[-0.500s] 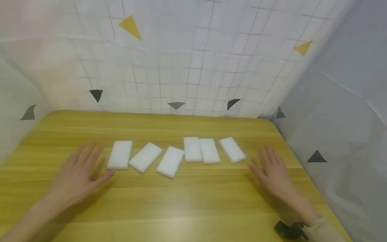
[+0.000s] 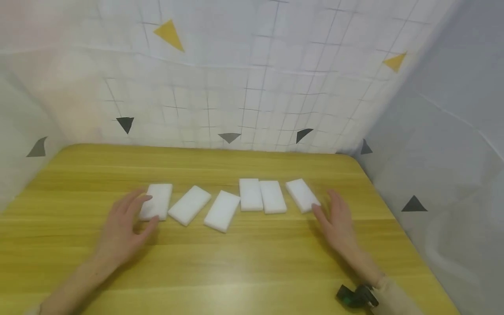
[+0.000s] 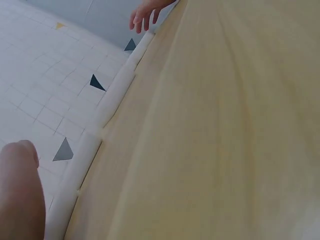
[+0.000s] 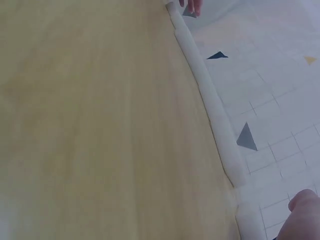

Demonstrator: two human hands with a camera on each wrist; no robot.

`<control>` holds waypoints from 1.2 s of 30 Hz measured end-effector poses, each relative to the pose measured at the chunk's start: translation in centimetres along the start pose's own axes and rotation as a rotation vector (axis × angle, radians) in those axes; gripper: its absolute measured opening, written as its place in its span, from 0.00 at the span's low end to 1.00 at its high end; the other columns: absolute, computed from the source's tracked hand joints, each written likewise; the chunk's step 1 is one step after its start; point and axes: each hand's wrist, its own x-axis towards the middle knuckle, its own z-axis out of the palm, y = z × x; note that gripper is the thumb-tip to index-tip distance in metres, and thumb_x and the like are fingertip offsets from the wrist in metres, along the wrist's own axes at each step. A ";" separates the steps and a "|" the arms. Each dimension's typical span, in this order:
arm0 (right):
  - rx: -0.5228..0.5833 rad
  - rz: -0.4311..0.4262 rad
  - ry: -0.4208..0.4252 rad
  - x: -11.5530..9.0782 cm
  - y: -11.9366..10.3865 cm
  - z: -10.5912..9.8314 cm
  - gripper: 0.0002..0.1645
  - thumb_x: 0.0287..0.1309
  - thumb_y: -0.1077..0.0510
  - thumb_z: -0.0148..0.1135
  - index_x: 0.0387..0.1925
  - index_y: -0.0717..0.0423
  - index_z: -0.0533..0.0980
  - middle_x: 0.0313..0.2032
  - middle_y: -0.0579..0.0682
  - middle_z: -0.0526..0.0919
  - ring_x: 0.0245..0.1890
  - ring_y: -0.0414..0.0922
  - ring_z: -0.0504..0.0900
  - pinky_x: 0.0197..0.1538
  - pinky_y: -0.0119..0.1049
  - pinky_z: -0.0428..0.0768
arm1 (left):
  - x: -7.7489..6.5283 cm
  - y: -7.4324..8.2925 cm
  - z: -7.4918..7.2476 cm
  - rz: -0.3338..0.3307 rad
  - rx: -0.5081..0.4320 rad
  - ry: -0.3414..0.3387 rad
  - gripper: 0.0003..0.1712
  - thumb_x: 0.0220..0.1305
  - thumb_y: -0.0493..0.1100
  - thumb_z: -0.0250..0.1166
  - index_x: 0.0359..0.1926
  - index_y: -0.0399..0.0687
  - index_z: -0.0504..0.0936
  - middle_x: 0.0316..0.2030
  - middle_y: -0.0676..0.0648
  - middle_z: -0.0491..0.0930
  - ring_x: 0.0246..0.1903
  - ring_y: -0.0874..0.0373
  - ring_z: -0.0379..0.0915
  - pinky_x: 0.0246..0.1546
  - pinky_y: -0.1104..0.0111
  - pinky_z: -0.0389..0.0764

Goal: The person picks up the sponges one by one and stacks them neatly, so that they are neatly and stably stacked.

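Several white rectangular sponges lie in an uneven row across the wooden table (image 2: 236, 267). In the head view my left hand (image 2: 122, 227) is over the left side of the leftmost sponge (image 2: 157, 203), its fingers loosely bent and thumb by the lower edge. My right hand (image 2: 338, 227) reaches the rightmost sponge (image 2: 302, 195), thumb tip at its lower right corner; whether it touches cannot be told. Neither hand visibly grips a sponge. Between them lie two tilted sponges (image 2: 190, 204) (image 2: 222, 211) and two side by side (image 2: 250, 194) (image 2: 273, 197).
Behind the table hangs a white gridded cloth (image 2: 220, 87) with yellow, grey and black triangles. A plain pale cloth (image 2: 445, 153) bounds the right side. A black device (image 2: 356, 296) is strapped to the right wrist.
Both hands have moved inward, the left to the right and the right to the left, onto the outermost sponges. Left fingers have bent more. The sponges have not moved.
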 end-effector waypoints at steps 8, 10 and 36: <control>0.011 0.013 0.010 0.2 -0.9 1.3 0.36 0.68 0.49 0.59 0.67 0.67 0.63 0.64 0.70 0.68 0.65 0.67 0.64 0.68 0.67 0.60 | -0.2 1.4 1.8 0.029 0.003 0.034 0.25 0.53 0.42 0.68 0.53 0.40 0.78 0.59 0.37 0.75 0.59 0.36 0.66 0.59 0.47 0.65; 0.005 0.013 0.014 0.1 -1.2 1.6 0.36 0.68 0.49 0.59 0.67 0.67 0.63 0.64 0.70 0.68 0.65 0.67 0.64 0.68 0.67 0.60 | -0.3 1.7 2.1 0.051 -0.004 0.047 0.25 0.52 0.42 0.67 0.52 0.39 0.78 0.58 0.37 0.75 0.57 0.36 0.66 0.58 0.47 0.64; -0.100 0.071 0.027 0.0 -1.0 1.9 0.42 0.54 0.45 0.71 0.61 0.66 0.68 0.55 0.68 0.72 0.56 0.64 0.70 0.58 0.62 0.72 | -0.3 8.0 5.9 0.296 -0.375 0.083 0.22 0.49 0.30 0.65 0.48 0.40 0.81 0.48 0.45 0.83 0.48 0.53 0.79 0.60 0.79 0.72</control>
